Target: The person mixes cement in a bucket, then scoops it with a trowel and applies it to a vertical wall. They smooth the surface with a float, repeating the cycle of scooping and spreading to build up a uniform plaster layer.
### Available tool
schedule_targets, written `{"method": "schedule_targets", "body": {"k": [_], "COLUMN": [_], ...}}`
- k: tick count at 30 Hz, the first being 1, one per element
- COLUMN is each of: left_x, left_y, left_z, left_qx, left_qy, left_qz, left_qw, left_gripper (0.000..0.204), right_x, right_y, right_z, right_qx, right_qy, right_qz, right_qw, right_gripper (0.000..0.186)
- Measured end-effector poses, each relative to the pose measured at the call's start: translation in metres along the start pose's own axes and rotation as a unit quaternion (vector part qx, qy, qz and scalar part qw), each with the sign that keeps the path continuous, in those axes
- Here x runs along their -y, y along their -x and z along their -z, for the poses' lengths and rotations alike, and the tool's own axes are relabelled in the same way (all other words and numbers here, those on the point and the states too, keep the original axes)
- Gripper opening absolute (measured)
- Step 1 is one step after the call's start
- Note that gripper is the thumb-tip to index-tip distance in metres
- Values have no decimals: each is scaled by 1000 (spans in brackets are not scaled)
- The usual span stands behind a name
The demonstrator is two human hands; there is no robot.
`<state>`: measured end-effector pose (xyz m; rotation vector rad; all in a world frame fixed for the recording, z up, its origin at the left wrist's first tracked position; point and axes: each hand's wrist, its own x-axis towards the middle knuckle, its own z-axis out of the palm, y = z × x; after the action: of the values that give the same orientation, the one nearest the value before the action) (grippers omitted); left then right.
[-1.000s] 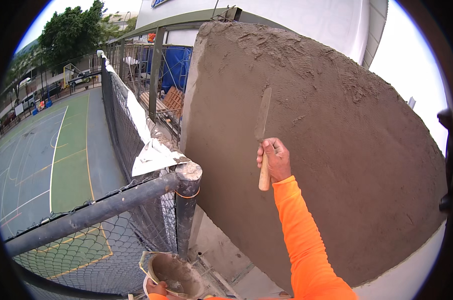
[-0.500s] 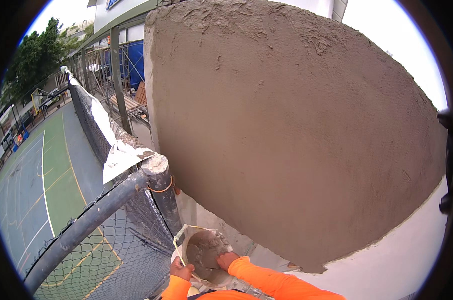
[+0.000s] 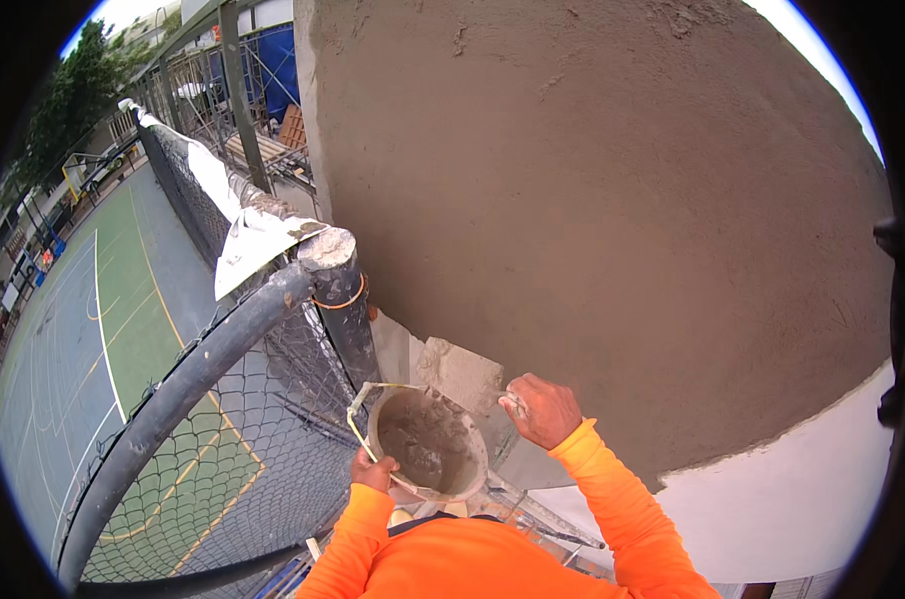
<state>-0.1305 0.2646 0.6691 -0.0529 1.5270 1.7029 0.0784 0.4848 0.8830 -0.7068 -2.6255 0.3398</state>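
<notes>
My left hand (image 3: pixel 374 471) is closed on the near-left rim of a round bucket (image 3: pixel 479 477), beside its pale handle strap. Wet grey-brown mortar (image 3: pixel 427 439) lies inside the bucket. To the right of the bucket my right hand (image 3: pixel 544 411) is raised in a closed grip on a trowel. The trowel's pale, mortar-smeared blade (image 3: pixel 459 373) seems to reach left from the fist, above the bucket's far rim. Ahead stands a large wall (image 3: pixel 592 220) coated with damp brown mortar, apart from both hands.
A chain-link fence (image 3: pixel 213 469) with a thick dark top rail (image 3: pixel 188 384) runs close on my left, meeting a post (image 3: pixel 344 299) by the bucket. White cloth (image 3: pixel 258 245) drapes over the rail. A sports court (image 3: pixel 123 329) lies beyond. Smooth white surface (image 3: pixel 772 509) borders the mortar at lower right.
My right hand has come up out of the bucket and moved right, with the trowel now showing. The left hand stays on the bucket's rim. The view has tipped downward.
</notes>
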Motion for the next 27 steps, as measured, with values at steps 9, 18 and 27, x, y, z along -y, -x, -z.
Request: {"method": "schedule_targets", "body": {"k": [9,18,27], "left_x": [37,51,63], "left_y": [-5,6,5], "left_z": [59,94,91], "left_qx": [-55,-136,-81], "left_qy": [60,54,19], "left_qz": [-59,-22,-13], "left_qw": [995,989,996], "left_gripper": [51,49,38], "right_x": [47,-9,13], "right_y": [-210,-114,91], "right_z": [218,-46,-236], "right_qx": [0,-50,471], "right_qy": [-466,-572,-9], "right_qz": [121,-129,-129], "right_qw": [877,808,873], "right_gripper": [32,37,45]}}
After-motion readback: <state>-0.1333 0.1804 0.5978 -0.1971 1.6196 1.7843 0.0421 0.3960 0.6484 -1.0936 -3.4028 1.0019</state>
